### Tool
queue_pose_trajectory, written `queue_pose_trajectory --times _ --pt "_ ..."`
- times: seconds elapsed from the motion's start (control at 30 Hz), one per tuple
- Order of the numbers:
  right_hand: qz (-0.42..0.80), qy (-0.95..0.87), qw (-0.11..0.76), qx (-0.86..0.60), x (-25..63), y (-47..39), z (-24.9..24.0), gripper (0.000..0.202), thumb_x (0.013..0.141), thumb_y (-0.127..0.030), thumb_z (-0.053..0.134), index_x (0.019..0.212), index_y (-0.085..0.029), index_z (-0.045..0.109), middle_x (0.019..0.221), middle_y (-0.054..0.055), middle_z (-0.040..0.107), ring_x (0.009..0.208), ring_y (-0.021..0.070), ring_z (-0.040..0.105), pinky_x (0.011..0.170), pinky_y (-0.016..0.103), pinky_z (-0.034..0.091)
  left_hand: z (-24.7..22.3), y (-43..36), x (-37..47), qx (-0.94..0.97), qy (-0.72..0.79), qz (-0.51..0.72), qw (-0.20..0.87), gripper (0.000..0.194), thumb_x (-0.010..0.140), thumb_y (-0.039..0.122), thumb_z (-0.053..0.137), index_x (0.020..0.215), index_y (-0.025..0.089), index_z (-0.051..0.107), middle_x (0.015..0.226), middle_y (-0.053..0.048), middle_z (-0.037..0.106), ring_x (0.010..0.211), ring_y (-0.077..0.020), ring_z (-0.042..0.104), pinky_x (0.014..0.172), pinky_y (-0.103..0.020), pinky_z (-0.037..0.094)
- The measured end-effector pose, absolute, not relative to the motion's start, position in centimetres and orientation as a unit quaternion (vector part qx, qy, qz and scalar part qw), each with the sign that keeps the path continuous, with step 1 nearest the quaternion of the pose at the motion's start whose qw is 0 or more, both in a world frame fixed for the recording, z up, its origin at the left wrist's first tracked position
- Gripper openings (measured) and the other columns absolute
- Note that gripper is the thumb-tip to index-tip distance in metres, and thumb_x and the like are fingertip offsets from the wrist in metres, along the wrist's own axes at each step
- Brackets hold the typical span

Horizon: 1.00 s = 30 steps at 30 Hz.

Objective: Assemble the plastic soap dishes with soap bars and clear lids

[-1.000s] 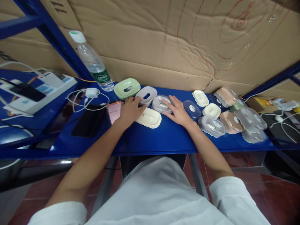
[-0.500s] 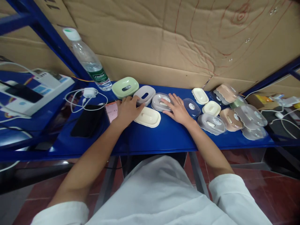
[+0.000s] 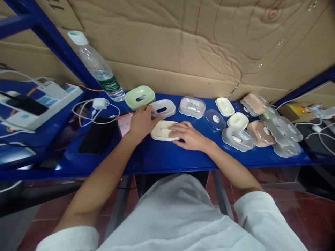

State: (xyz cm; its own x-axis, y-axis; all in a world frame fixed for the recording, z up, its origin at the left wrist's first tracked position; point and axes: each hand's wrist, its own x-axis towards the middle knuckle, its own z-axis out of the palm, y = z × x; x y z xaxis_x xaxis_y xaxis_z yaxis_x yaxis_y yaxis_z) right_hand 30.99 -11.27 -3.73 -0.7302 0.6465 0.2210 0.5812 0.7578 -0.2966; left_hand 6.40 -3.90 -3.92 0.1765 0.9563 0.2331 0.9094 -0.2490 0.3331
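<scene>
My left hand rests at the left ends of a grey soap dish with a slot and a cream oval soap tray. Its thumb stretches out between the two, apart from the fingers. My right hand lies over the right end of the cream tray, fingers extended and partly covering it. Behind it sits a grey soap box with a clear lid, apart from both hands. Left of the grey dish is a green soap dish. A clear bluish lid lies right of the lidded box.
Several cream trays, clear lids and tan and grey soap boxes crowd the right side of the blue table. At left are a water bottle, a charger with white cable, phones and a power strip. Cardboard stands behind.
My right hand has left the clear-lidded box and come left and nearer, onto the cream tray. That box now sits farther right and back. My left hand has stayed nearly in place.
</scene>
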Motion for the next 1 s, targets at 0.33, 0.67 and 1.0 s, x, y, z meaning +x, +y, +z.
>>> queue_pose_trajectory --times 0.33,0.67,1.0 --pt "0.076 -0.873 0.206 -0.436 34.1 -9.4 -4.5 0.081 0.104 -0.045 0.064 0.175 -0.025 0.031 0.179 0.018 0.032 0.165 0.0381 0.031 0.128 0.062 0.036 -2.8 -4.3 6.7 0.794 0.557 0.227 0.087 0.039 0.107 0.050 0.053 0.129 0.020 0.065 0.134 -0.014 0.070 0.130 -0.0330 0.066 0.111 -0.045 0.052" --pt "0.112 -0.893 0.172 -0.399 33.7 -9.1 -5.1 0.037 0.111 -0.042 0.058 0.139 -0.026 0.076 0.146 0.011 0.071 0.144 0.0336 0.054 0.120 0.056 0.044 -4.7 -4.3 7.2 0.888 0.436 0.112 0.097 0.064 0.111 0.051 0.042 0.169 0.026 0.042 0.180 -0.013 0.033 0.161 -0.0393 0.033 0.127 -0.056 0.033" --pt "0.136 -0.882 0.187 -0.410 33.2 -9.8 -4.0 0.059 0.105 -0.051 0.068 0.157 -0.025 0.060 0.145 0.014 0.069 0.134 0.0359 0.062 0.115 0.055 0.048 -2.9 -4.6 6.9 0.842 0.510 0.158 0.076 0.039 0.110 0.037 0.043 0.135 0.028 0.071 0.140 -0.012 0.062 0.132 -0.0329 0.061 0.114 -0.046 0.050"
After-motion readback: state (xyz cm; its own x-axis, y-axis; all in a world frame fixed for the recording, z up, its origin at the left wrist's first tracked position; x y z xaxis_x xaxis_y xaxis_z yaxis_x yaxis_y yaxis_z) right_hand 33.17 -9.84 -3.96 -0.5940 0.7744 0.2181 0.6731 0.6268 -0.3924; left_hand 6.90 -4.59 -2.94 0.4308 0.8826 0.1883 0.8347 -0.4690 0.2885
